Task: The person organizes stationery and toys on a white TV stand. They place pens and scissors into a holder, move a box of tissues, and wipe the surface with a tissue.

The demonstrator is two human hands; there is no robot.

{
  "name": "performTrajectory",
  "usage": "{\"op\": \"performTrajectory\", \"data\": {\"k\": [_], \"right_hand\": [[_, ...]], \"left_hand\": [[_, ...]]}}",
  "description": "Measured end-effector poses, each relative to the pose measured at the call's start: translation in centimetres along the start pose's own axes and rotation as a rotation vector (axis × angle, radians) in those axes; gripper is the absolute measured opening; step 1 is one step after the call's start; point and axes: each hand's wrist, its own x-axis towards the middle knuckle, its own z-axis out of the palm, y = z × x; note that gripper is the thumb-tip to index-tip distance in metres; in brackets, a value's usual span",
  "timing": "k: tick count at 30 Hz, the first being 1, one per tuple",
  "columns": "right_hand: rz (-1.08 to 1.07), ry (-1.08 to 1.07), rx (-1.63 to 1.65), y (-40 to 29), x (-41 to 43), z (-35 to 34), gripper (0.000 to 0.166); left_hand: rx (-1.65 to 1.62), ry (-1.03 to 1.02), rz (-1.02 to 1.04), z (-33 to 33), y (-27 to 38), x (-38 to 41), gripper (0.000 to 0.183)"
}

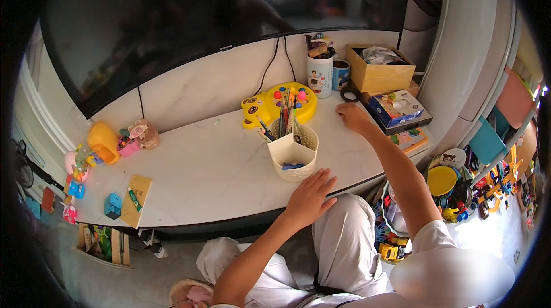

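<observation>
My left hand [311, 194] lies palm down at the front edge of the white marbled tabletop [206, 170], holding nothing. Its thumb stands apart from the fingers, and its fingertips reach close to a cream woven-pattern plastic pen holder [297, 174]. Pencils and brushes [286, 114] stand in the holder's rear compartments. A blue object [292, 166] lies in the front one. Farther back on the right, my right hand [355, 118] rests on the tabletop with curled fingers, just in front of a roll of black tape [350, 94]. Whether anything is under those fingers is hidden.
A yellow bear-shaped toy [258, 112] sits behind the holder. At right are a white canister [320, 75], a wooden box [381, 73] and a blue-and-white carton [398, 108]. A notebook [137, 196] and blue pencil sharpener [112, 205] lie left. A large television [224, 2] overhangs the back.
</observation>
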Motion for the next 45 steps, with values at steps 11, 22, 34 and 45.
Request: {"op": "performTrajectory", "data": {"k": [11, 22, 34, 45], "right_hand": [[0.149, -0.157, -0.060, 3.3, 2.0, 0.1, 0.010], [0.229, -0.016, -0.104, -0.4, 1.0, 1.9, 0.014], [0.227, -0.298, -0.299, 6.5, 5.4, 5.6, 0.032], [-0.486, -0.328, -0.664, 14.1, 3.4, 3.9, 0.015]], "left_hand": [[0.019, 0.048, 0.090, 0.1, -0.3, 0.3, 0.049], [0.016, 0.205, 0.105, -0.4, -0.8, -1.2, 0.036], [-0.022, 0.287, 0.053, -1.5, -0.6, -2.1, 0.030], [-0.085, 0.432, 0.083, -1.8, -0.5, -2.9, 0.029]]}}
